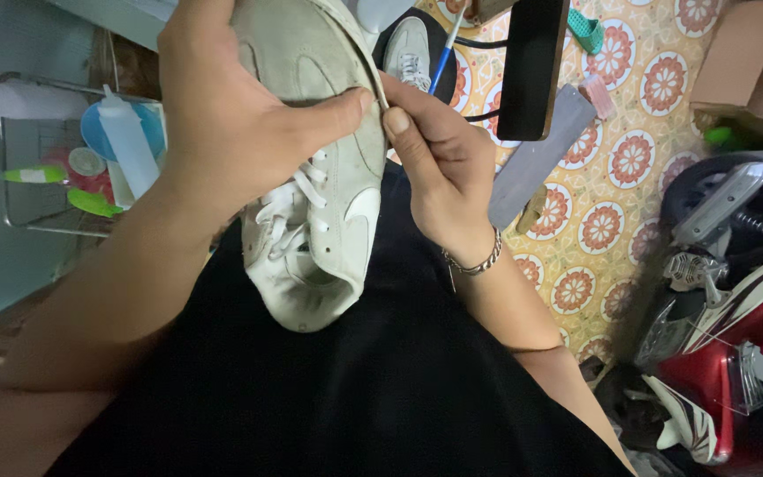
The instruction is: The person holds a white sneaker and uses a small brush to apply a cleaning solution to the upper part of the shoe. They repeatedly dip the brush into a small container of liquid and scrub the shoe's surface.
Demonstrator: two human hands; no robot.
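1. The left hand (pixel 231 106) clasps the forepart of a white shoe (pixel 328 177), palm over the upper, thumb laid across to the sole edge. The grip looks firm.
2. The right hand (pixel 439 168) pinches the rim of the sole where it meets the upper, thumb tip pressed right against the left thumb. Whether a small tool sits between the fingers cannot be told; none shows.
3. The shoe hangs in the air over the person's lap, toe away from the body, heel opening toward it. The laces (pixel 298 199) are in place and tied loosely.
4. How far along: the upper looks pale but dull and greyish in patches, so it seems only partly cleaned. The hands work at one spot of the sole edge, and the rest of that edge looks unhandled, as far as can be judged.
5. A chain bracelet (pixel 477 262) circles the right wrist.
6. A black cloth (pixel 355 389) covers the lap below the shoe.
7. Beyond the hands a second white shoe (pixel 410 51) lies on a floor mat (pixel 629 159) patterned with orange flowers, beside a blue brush handle (pixel 441 53).
8. To the left stands a wire rack (pixel 24 159) with a squeeze bottle (pixel 130 146) and green-handled brushes.
9. To the right a red motorbike (pixel 735 309) is parked.
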